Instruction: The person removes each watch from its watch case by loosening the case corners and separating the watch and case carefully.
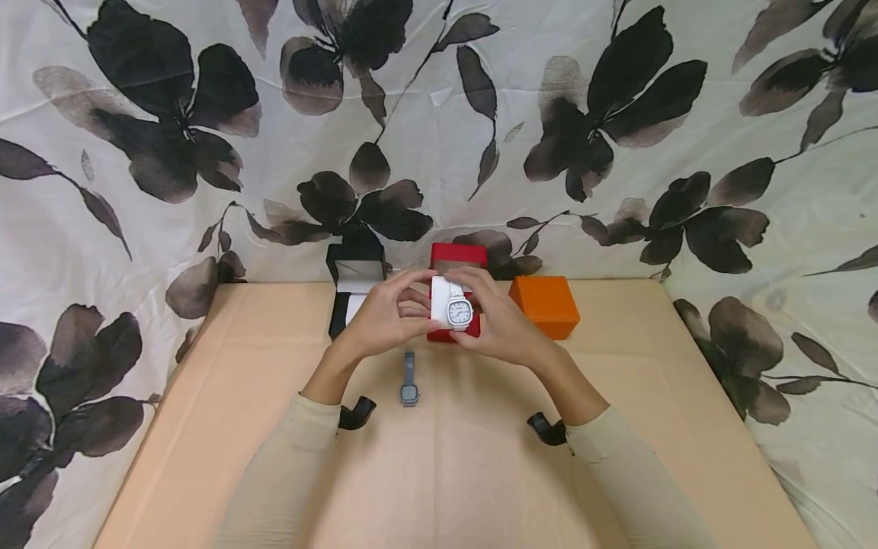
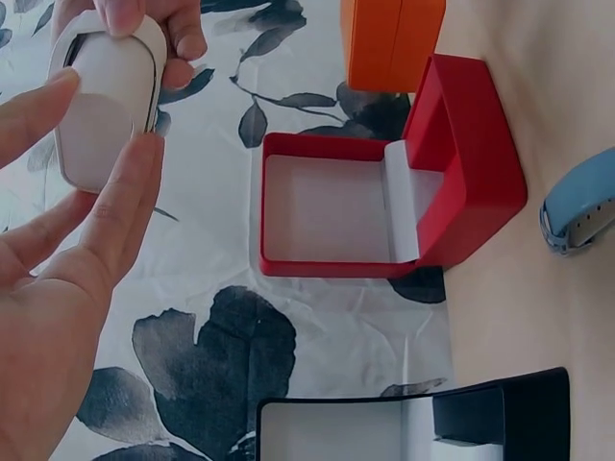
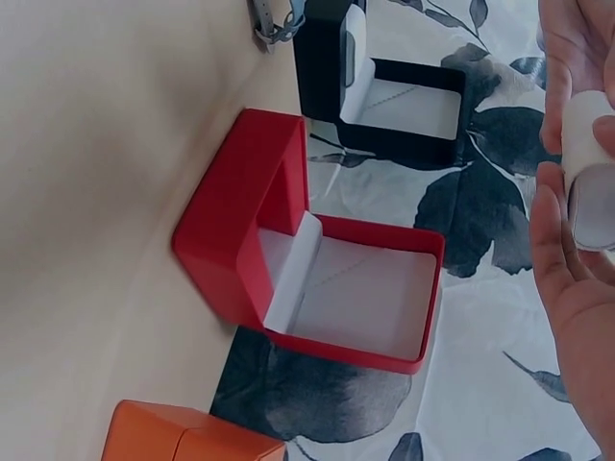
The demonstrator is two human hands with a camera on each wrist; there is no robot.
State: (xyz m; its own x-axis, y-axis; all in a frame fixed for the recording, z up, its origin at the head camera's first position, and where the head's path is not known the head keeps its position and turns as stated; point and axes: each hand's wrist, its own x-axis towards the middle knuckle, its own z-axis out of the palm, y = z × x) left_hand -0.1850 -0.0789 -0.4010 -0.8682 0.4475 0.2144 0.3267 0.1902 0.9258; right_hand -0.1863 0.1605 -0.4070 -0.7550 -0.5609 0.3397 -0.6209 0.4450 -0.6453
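Held up between both hands in the head view is a white watch (image 1: 459, 311), its strap wrapped round a white cushion (image 1: 440, 301). My left hand (image 1: 384, 316) grips the cushion's left end between fingertips and thumb. At the watch end, my right hand (image 1: 499, 319) pinches from above and below. The left wrist view shows the white strap forming a loop round the cushion (image 2: 101, 115). Behind the hands stands an open red box (image 1: 458, 254), its white-lined inside (image 3: 370, 288) showing in the right wrist view.
A blue-strapped watch (image 1: 408, 393) lies on the table (image 1: 439, 473), nearer than the hands. An open black box (image 1: 354, 252) with a white lining stands back left. An orange box (image 1: 545, 307) stands closed on the right. Behind the table hangs a floral cloth (image 1: 473, 175).
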